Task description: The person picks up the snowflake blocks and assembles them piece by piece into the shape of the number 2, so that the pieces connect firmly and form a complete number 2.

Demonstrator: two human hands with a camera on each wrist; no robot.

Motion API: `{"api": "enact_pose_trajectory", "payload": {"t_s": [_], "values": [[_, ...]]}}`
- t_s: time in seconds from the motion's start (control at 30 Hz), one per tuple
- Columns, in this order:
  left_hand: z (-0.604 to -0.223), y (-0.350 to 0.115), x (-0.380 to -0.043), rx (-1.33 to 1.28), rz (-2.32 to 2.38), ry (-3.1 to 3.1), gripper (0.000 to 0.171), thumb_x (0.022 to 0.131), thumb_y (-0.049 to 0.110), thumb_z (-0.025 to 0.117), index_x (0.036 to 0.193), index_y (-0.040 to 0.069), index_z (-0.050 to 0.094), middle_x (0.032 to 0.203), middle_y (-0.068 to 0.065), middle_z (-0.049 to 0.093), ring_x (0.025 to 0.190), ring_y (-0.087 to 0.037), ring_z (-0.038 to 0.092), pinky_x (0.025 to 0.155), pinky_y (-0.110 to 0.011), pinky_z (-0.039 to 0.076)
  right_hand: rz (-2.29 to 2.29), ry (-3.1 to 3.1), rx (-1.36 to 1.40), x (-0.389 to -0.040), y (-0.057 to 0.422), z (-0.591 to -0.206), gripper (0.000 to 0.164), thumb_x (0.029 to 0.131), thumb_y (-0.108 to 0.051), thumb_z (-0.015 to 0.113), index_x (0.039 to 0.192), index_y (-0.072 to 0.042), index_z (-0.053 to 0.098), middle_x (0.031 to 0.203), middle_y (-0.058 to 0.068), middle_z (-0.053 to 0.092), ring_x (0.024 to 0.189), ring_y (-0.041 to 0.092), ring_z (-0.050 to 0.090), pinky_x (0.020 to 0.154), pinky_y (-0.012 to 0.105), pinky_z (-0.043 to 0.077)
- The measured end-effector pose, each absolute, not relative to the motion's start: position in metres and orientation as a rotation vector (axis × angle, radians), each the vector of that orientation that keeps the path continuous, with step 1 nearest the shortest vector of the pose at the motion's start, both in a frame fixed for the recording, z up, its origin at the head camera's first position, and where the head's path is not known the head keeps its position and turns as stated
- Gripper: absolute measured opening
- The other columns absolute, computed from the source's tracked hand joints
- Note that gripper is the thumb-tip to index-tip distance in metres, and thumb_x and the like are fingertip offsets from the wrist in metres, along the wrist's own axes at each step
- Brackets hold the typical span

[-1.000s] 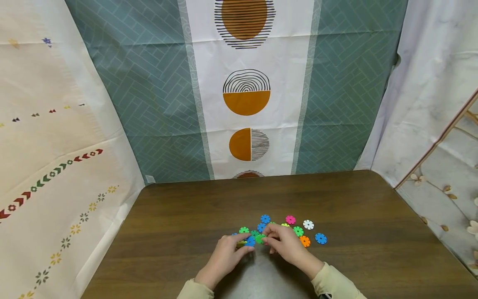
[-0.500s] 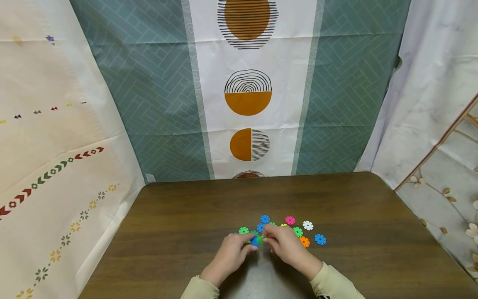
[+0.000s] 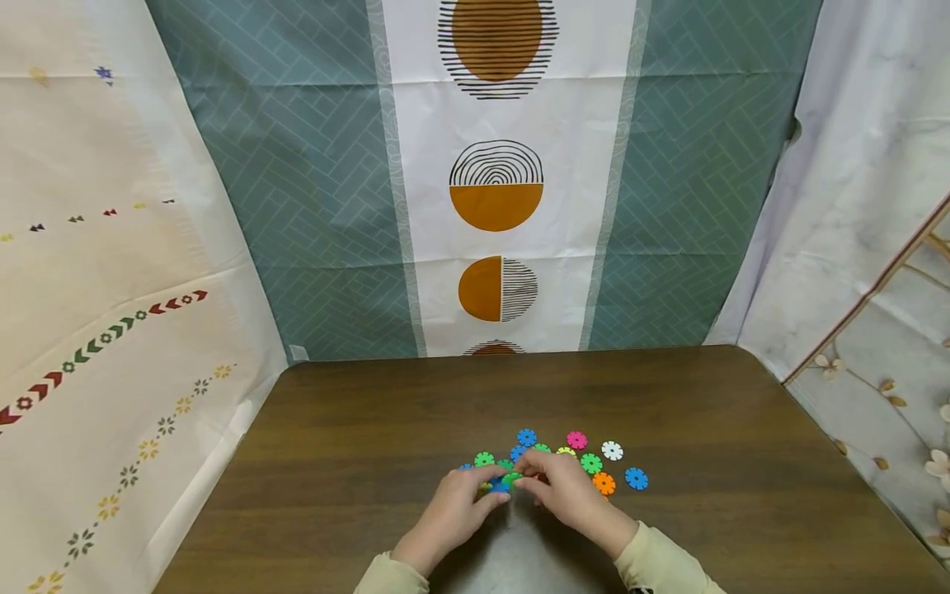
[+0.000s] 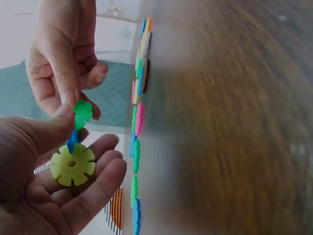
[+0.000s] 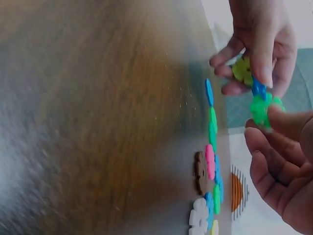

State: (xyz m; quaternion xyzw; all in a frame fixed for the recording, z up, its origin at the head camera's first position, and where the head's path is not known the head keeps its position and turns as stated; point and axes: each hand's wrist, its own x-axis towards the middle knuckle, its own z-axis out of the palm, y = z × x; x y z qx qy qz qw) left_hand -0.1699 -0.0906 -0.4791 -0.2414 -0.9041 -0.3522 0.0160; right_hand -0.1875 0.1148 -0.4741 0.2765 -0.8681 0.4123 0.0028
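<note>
Three notched plastic snowflake discs are joined in a row between the hands. In the left wrist view, a yellow disc point(image 4: 73, 165) lies face-on over the left fingers. A blue disc point(image 4: 72, 139), seen nearly edge-on, links it to a green disc point(image 4: 82, 115). My left hand point(image 3: 451, 513) pinches the blue disc between thumb and fingers. From the other side, my right hand point(image 3: 577, 497) pinches the green disc, its thumb against it in the right wrist view. Fingers partly cover the joints, so how deep the slots sit cannot be seen.
Several loose discs lie flat on the brown wooden table point(image 3: 356, 437) beyond the hands. Among them are a pink disc point(image 3: 576, 440), a white disc point(image 3: 612, 450), an orange disc point(image 3: 604, 483) and a blue one at far right. Patterned cloths hang behind and at the sides.
The blue disc has turned from face-on to tilted, and the green disc has shifted slightly left against it. The right fingers have moved a little left, closer to the left hand.
</note>
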Motion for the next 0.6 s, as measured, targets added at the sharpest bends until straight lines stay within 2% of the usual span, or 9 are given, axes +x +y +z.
{"api": "enact_pose_trajectory", "payload": {"t_s": [0.17, 0.27, 0.33, 0.43, 0.53, 0.6], "values": [[-0.479, -0.099, -0.169, -0.669, -1.09, -2.807, 0.03, 0.092, 0.023, 0.069, 0.119, 0.011, 0.067, 0.11, -0.002, 0.071, 0.091, -0.013, 0.064, 0.075, -0.032, 0.052, 1.355, -2.749, 0.784, -0.2, 0.116, -0.479, 0.016, 0.098, -0.022, 0.06, 0.096, -0.009, 0.071, 0.077, 0.005, 0.067, 0.05, 0.014, 0.057, 0.051, 0.025, 0.048], [-0.478, -0.103, -0.169, -0.644, -1.096, -2.806, 0.03, 0.092, 0.023, 0.069, 0.119, 0.011, 0.067, 0.109, -0.002, 0.071, 0.089, -0.012, 0.063, 0.074, -0.032, 0.051, 1.212, -2.768, 0.743, -0.21, 0.114, -0.481, 0.015, 0.097, -0.017, 0.061, 0.096, -0.008, 0.072, 0.08, 0.002, 0.068, 0.056, 0.012, 0.059, 0.057, 0.026, 0.05], [-0.479, -0.105, -0.168, -0.631, -1.099, -2.819, 0.03, 0.092, 0.024, 0.069, 0.119, 0.012, 0.067, 0.109, -0.002, 0.071, 0.093, -0.015, 0.064, 0.076, -0.035, 0.052, 1.092, -2.779, 0.768, -0.217, 0.111, -0.482, 0.01, 0.093, -0.014, 0.067, 0.097, -0.007, 0.073, 0.086, 0.001, 0.069, 0.067, 0.013, 0.062, 0.064, 0.028, 0.053], [-0.479, -0.108, -0.165, -0.611, -1.127, -2.85, 0.033, 0.092, 0.027, 0.068, 0.122, 0.012, 0.065, 0.111, -0.003, 0.07, 0.097, -0.024, 0.063, 0.081, -0.045, 0.051, 0.955, -2.804, 0.857, -0.227, 0.101, -0.482, 0.014, 0.088, -0.014, 0.073, 0.1, -0.009, 0.074, 0.095, 0.0, 0.069, 0.086, 0.016, 0.064, 0.076, 0.034, 0.054], [-0.481, -0.109, -0.162, -0.604, -1.139, -2.867, 0.035, 0.092, 0.029, 0.068, 0.123, 0.013, 0.065, 0.113, -0.004, 0.07, 0.1, -0.032, 0.061, 0.083, -0.053, 0.049, 0.831, -2.819, 0.973, -0.233, 0.091, -0.482, 0.021, 0.086, -0.017, 0.076, 0.105, -0.01, 0.073, 0.097, 0.002, 0.065, 0.087, 0.019, 0.063, 0.076, 0.034, 0.053], [-0.482, -0.109, -0.161, -0.611, -1.144, -2.866, 0.034, 0.092, 0.029, 0.068, 0.123, 0.015, 0.065, 0.113, -0.002, 0.069, 0.099, -0.03, 0.061, 0.083, -0.052, 0.049, 0.739, -2.831, 1.031, -0.235, 0.084, -0.481, 0.025, 0.086, -0.019, 0.076, 0.11, -0.012, 0.072, 0.097, 0.002, 0.063, 0.085, 0.018, 0.061, 0.073, 0.033, 0.052]]}}
